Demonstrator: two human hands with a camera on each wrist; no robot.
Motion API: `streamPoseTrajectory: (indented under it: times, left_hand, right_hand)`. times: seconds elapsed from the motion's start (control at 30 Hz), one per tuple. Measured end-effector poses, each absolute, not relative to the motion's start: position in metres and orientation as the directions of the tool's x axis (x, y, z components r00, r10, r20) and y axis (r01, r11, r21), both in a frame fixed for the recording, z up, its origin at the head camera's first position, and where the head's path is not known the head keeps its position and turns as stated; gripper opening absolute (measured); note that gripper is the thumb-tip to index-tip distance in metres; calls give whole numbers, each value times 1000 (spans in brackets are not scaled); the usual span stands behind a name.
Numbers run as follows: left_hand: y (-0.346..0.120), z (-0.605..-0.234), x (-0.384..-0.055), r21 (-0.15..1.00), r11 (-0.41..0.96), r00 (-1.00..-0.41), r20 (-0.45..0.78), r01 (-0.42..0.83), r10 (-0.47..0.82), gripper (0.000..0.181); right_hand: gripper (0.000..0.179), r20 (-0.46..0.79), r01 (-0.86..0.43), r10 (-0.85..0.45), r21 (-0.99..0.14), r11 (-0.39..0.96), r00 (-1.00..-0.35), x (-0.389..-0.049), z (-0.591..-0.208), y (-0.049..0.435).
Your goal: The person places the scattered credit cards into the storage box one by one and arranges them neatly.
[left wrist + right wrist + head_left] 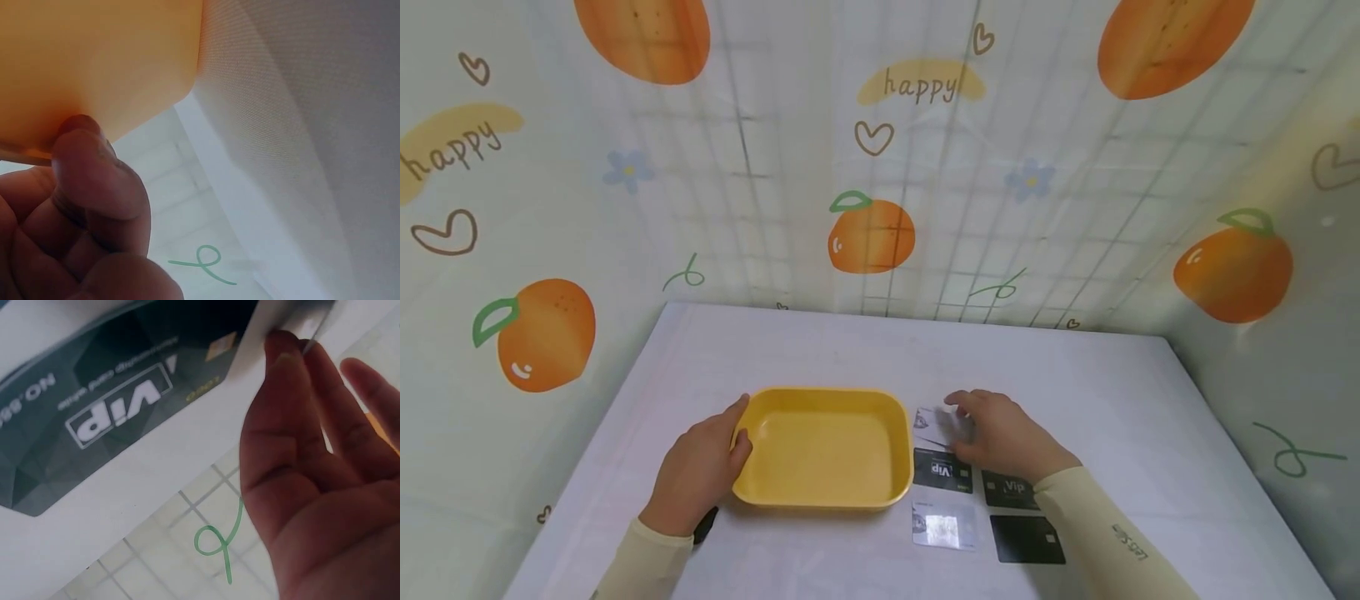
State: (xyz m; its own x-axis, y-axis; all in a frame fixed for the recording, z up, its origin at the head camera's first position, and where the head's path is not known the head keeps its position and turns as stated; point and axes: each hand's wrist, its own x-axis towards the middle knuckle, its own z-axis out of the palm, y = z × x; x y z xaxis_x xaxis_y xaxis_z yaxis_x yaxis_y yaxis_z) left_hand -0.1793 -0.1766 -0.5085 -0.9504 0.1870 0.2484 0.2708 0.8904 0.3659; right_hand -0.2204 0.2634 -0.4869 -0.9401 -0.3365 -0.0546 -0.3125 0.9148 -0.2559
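Note:
A yellow tray (pixel 824 392) sits on the white table, and nothing shows inside it. My left hand (pixel 736 435) grips its left rim. In the left wrist view the thumb (pixel 94 165) presses on the tray's outer wall (pixel 106 56). My right hand (pixel 958 422) arches over a silver card (pixel 934 423) just right of the tray and pinches its edge. The right wrist view shows a fingertip (pixel 284 353) on that pale card (pixel 275 315), which is raised above a black VIP card (pixel 119 406).
Other cards lie flat to the right of the tray: a black VIP card (pixel 942 472), a second black VIP card (pixel 1007 490), a silver card (pixel 943 527) and a plain black card (pixel 1027 539). Orange-print sheeting walls in the table on three sides.

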Motion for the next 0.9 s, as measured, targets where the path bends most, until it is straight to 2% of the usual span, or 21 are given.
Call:
streamPoseTrajectory:
  times: [0.2,0.53,0.77,0.9]
  left_hand:
    - [-177,-508,-180,368,891,-953,240,266,185,54]
    - [-177,-507,-180,377,887,-953,236,268,188,53]
    - [-176,-506,-179,375,885,-950,249,275,189,52]
    - [-177,-508,-180,367,884,-942,276,289,193,52]
  right_hand:
    - [56,-47,-314,-338,-266,911,-940,-223,-489,264]
    - [27,-29,-349,-376,-308,885,-926,-224,-491,265]
    - [15,-17,-293,-319,-352,889,-947,-225,-493,264]
    - [27,-42,-270,-307,-374,887,-951,-226,-492,263]
